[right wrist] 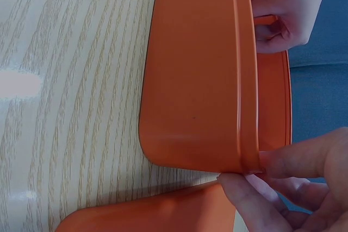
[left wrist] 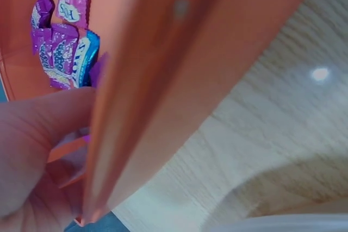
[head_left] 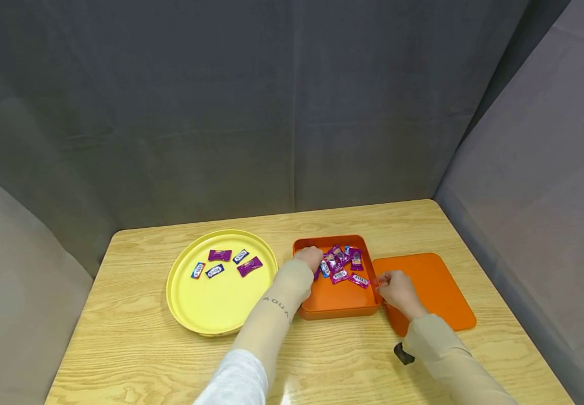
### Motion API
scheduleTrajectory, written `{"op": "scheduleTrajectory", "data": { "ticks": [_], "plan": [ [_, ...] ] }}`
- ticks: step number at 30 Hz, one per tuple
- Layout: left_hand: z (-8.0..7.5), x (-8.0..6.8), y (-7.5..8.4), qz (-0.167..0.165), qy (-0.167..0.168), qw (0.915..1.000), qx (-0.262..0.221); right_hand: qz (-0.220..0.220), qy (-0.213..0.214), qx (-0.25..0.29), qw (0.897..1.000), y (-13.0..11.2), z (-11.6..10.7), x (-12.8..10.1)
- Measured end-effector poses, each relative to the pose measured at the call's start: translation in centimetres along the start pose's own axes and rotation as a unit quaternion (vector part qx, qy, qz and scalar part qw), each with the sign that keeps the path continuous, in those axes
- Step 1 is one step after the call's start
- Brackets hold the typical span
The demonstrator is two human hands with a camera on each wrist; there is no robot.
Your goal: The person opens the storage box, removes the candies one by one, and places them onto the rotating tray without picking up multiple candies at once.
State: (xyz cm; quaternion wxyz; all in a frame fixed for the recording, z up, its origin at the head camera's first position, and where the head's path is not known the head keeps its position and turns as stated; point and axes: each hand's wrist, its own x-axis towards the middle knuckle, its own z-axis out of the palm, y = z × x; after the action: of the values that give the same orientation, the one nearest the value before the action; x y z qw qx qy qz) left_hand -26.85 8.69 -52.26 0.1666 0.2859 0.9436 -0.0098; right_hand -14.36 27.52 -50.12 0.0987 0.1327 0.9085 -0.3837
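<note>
My left hand (head_left: 309,257) reaches over the left wall of an orange box (head_left: 335,301), its fingers curled down inside. In the left wrist view a bit of magenta wrapper (left wrist: 87,138) shows between thumb and fingers; the fingertips are partly hidden by the wall. Beside the hand lie several purple-wrapped candies (left wrist: 62,47) and a blue-wrapped candy (left wrist: 86,58). At the box's near right corner my right hand (head_left: 397,292) pinches the rim between thumb and fingers, as the right wrist view shows.
A round yellow tray (head_left: 206,315) left of the box carries several purple and blue candies. On the right, a flat orange lid (head_left: 436,281) lies on the wooden table (head_left: 140,360), partly under the right hand. Grey cloth walls (head_left: 292,112) surround the table's back and sides.
</note>
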Motion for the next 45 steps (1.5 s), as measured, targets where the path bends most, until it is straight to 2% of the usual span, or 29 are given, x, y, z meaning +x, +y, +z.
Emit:
{"op": "scheduleTrajectory", "data": {
  "ticks": [10, 17, 23, 28, 35, 45],
  "plan": [
    [0.1, 0.0, -0.1, 0.007, -0.016, 0.9998, -0.004, 0.001, 0.001, -0.004, 1.000, -0.1, 0.0, 0.0],
    [-0.5, -0.4, -0.1, 0.017, -0.016, 0.9995, -0.019, -0.002, 0.000, 0.000, 1.000, 0.1, 0.1, 0.1],
    [-2.2, -0.8, -0.2, 0.049, 0.006, 0.9970, -0.059, -0.002, -0.001, 0.001, 1.000, 0.1, 0.0, 0.1],
    [-3.9, -1.3, -0.2, 0.080, 0.025, 0.9943, -0.065, -0.006, 0.000, 0.001, 1.000, 0.2, 0.0, 0.0],
    [-5.7, -2.4, -0.8, 0.079, 0.045, 0.9924, -0.083, -0.002, 0.000, 0.000, 1.000, 0.2, 0.1, 0.2],
    [-6.5, -4.1, -3.6, 0.078, 0.094, 0.9860, -0.114, 0.000, 0.000, 0.000, 1.000, 0.2, 0.1, 0.4]
  ]
}}
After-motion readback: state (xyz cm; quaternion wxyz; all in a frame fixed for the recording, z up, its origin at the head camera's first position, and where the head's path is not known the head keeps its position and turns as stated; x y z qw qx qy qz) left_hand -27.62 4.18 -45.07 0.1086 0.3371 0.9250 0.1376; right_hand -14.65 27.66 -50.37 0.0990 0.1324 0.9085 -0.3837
